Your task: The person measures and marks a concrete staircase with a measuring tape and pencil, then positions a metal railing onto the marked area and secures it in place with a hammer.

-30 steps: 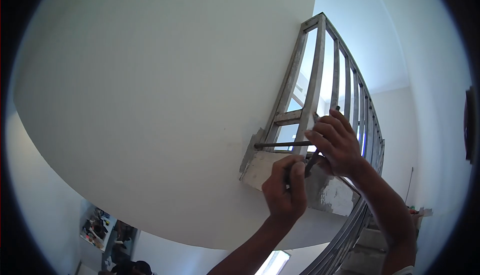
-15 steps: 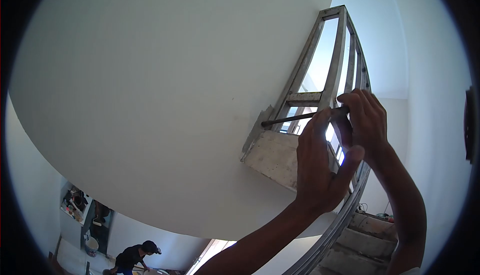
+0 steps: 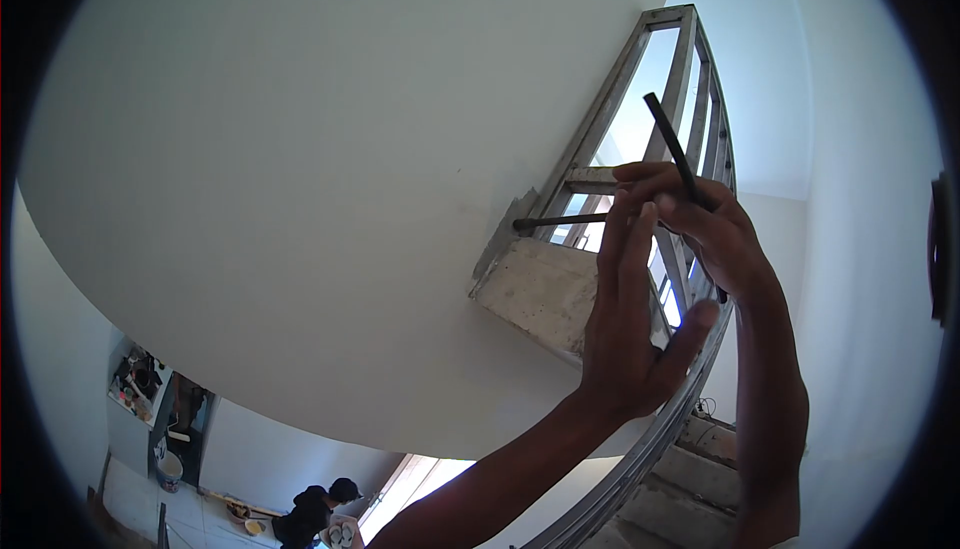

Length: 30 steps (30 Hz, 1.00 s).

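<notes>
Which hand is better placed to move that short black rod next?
Probably the right hand: the black rod passes through its curled fingers. The left hand is open, its fingers straight, not wrapped around it.

Bar (image 3: 562, 220): far end lost behind your left hand (image 3: 632, 324)!
Rod (image 3: 672, 139): middle covered by your right hand (image 3: 715, 234)!
Person below (image 3: 303, 519): lower body cut by bottom edge!

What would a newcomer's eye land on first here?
First, the raised hands right of centre: the right hand grips a slanting dark rod, with the left hand upright, just lower. Behind them, a metal railing rises beside a broad pale wall.
</notes>
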Available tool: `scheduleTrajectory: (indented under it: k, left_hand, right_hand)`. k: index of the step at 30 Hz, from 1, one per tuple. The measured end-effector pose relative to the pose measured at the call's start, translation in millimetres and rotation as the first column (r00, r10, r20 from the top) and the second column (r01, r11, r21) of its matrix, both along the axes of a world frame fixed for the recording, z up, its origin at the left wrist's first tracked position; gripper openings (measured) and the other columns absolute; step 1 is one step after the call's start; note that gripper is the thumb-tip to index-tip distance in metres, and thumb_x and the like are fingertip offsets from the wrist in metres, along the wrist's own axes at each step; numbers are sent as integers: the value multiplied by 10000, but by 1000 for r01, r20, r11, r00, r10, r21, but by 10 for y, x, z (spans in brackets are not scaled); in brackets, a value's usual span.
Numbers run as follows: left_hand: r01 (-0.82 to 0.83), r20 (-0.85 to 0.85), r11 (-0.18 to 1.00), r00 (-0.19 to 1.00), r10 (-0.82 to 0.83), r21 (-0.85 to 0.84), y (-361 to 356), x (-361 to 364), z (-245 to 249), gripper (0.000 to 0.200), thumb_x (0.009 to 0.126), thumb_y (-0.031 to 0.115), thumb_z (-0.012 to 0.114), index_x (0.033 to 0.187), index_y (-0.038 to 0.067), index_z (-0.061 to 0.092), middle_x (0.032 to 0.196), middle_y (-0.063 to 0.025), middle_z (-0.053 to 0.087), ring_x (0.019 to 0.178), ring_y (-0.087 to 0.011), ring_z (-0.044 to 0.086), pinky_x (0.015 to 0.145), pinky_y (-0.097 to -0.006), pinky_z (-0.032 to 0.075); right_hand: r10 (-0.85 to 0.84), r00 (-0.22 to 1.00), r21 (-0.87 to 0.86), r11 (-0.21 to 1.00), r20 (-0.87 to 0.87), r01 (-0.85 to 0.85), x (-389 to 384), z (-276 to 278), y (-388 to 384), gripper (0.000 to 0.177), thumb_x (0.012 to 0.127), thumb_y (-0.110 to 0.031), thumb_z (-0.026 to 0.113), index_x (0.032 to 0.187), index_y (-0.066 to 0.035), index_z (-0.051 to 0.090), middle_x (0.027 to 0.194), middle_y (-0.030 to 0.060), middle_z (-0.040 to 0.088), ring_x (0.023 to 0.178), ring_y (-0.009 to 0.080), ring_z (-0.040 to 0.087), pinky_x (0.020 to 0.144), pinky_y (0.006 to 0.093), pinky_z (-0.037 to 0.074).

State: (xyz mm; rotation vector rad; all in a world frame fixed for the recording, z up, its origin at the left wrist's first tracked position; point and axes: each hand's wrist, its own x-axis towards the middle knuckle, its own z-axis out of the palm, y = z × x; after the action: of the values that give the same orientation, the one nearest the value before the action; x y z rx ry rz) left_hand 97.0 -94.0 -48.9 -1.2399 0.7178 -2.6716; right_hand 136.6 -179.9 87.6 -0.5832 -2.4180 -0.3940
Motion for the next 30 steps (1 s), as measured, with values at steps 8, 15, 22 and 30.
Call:
scheduleTrajectory:
  k: [8,15,22,30]
  left_hand:
    - [257,-175,966,950,-258,-31,-174,233,-99,566,1061,277,504,1492,-68,380,1412,-266,489,1278,-319,528,1073,-416,424]
    - [-4,-32,990,999,-1,-140,-112,140,-97,630,1030,352,565,1473,-62,394,1462,-266,426,1315,-370,486,1081,-454,419]
    - [-339,10,920,937,348,-195,391,-55,320,956,774,435,854,1459,-19,365,1423,-253,449,1379,-404,415,1149,-560,302]
    - [-394,-189,852,918,348,-344,427,163,672,255,839,196,741,1010,60,610,1087,-117,620,1062,-329,576,1014,-470,391]
  right_hand:
    - [467,627,503,853,-623,-136,-296,-393,282,627,899,-95,624,1495,18,464,1471,165,554,1388,273,495,1140,395,353]
    - [230,952,590,747,203,-306,-204,-56,126,530,930,-311,389,1194,-3,730,1238,179,724,1487,410,375,1248,573,179]
    - [-190,747,759,328,637,-563,-18,127,110,647,1044,-576,342,962,-31,681,872,165,688,971,334,699,1077,571,449]
    - [-194,981,953,294,-15,72,249,-86,217,518,1040,-525,478,945,-49,657,605,36,568,452,205,527,476,416,464]
